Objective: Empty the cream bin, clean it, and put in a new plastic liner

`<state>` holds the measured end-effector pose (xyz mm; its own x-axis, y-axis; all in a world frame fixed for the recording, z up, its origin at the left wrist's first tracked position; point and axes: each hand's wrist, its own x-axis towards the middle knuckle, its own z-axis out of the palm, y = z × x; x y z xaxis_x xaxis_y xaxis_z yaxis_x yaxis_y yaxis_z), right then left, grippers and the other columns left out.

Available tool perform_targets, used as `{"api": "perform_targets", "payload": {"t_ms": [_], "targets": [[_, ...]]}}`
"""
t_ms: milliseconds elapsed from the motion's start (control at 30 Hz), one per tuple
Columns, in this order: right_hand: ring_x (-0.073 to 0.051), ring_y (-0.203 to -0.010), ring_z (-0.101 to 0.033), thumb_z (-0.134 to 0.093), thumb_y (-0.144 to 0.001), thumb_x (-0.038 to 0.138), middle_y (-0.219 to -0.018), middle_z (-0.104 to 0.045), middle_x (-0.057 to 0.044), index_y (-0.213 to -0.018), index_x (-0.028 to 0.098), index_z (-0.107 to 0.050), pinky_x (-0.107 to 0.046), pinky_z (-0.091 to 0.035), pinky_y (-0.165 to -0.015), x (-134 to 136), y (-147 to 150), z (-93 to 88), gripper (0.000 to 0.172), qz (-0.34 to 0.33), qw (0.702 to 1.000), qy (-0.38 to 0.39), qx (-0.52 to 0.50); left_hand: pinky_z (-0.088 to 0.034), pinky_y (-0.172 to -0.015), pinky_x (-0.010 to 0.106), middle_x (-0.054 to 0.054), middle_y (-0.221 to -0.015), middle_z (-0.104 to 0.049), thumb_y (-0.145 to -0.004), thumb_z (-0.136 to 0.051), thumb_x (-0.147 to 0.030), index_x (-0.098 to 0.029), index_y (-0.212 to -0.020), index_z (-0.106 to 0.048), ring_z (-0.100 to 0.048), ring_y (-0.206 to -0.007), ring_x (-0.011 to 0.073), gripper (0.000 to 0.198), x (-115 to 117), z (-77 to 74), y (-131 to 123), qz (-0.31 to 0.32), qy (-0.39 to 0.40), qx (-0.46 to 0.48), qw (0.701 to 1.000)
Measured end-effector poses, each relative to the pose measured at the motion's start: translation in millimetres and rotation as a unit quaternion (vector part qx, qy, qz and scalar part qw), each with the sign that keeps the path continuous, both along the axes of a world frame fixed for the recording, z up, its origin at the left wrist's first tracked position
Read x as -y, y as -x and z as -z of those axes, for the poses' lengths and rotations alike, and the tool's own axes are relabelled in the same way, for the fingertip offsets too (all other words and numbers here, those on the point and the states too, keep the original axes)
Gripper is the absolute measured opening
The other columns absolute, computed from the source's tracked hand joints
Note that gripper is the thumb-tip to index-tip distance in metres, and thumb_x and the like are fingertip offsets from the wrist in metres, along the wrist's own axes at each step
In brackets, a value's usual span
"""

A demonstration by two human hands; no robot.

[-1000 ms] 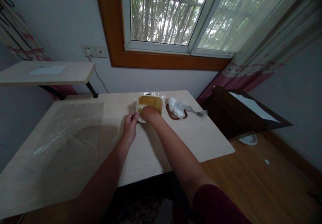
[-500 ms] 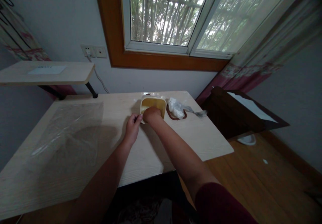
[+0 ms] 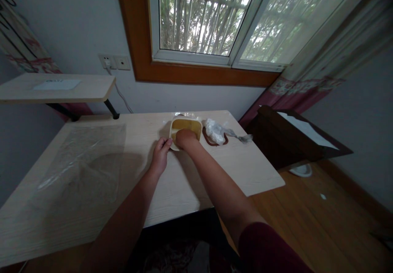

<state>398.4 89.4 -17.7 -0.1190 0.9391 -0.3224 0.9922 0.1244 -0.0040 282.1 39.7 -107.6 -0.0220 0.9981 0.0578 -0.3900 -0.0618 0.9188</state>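
Note:
A pale plastic tub [image 3: 201, 126] with a yellowish inside stands on the table near its back edge. My left hand [image 3: 160, 152] is closed on the tub's near left rim, thumb and fingers pinching it. Down inside the tub is my right hand [image 3: 186, 138], its back toward me; its fingers are hidden, so what they touch or hold does not show. Just right of the tub lies a knotted white plastic bag [image 3: 214, 131], on top of a reddish-brown ring-like thing [image 3: 210, 143].
A clear plastic sheet [image 3: 89, 158] covers the left of the light wooden table [image 3: 181, 199]. A raised shelf [image 3: 61, 89] stands at the back left. Crumpled clear plastic [image 3: 184, 114] lies behind the tub. Beyond the right edge is a dark brown cabinet [image 3: 276, 138].
The tub has shifted very slightly to the left, along with my left hand. My right hand stays inside it, moved only a little.

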Motion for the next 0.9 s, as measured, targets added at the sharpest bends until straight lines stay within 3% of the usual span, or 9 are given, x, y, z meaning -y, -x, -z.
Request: {"api": "perform_targets", "payload": {"t_ms": [267, 500, 900], "targets": [[-0.033, -0.12, -0.068, -0.046, -0.102, 0.025, -0.126, -0.07, -0.026, -0.125, 0.005, -0.071, -0.037, -0.054, -0.097, -1, -1, 3.7, 0.04, -0.056, 0.997, -0.018, -0.04, -0.041, -0.064, 0.025, -0.002, -0.073, -0.053, -0.077, -0.08, -0.05, -0.019, -0.077, -0.055, -0.049, -0.068, 0.0127, 0.04, 0, -6.2, 2, 0.027, -0.006, 0.059, 0.998], [-0.031, -0.114, -0.07, -0.049, -0.101, 0.03, -0.126, -0.071, -0.023, -0.128, 0.008, -0.068, -0.032, -0.054, -0.089, 7, -3, -2.5, 0.039, -0.077, 0.994, -0.018, -0.07, -0.04, -0.066, 0.026, -0.003, -0.072, -0.05, -0.076, -0.081, -0.051, -0.019, -0.075, -0.051, -0.048, -0.068, 0.0124, 0.043, 2, -6.1, 0, 0.048, -0.01, 0.066, 0.997], [-0.028, -0.108, -0.072, -0.052, -0.101, 0.029, -0.119, -0.075, -0.017, -0.133, 0.016, -0.062, -0.031, -0.052, -0.086, 62, -28, -32.5, 0.037, -0.163, 0.977, -0.036, -0.131, -0.039, -0.064, 0.026, -0.001, -0.071, -0.053, -0.078, -0.078, -0.051, -0.021, -0.077, -0.053, -0.049, -0.068, 0.0144, 0.039, 0, -1.1, 3, 0.003, -0.011, 0.005, 1.0]]}}
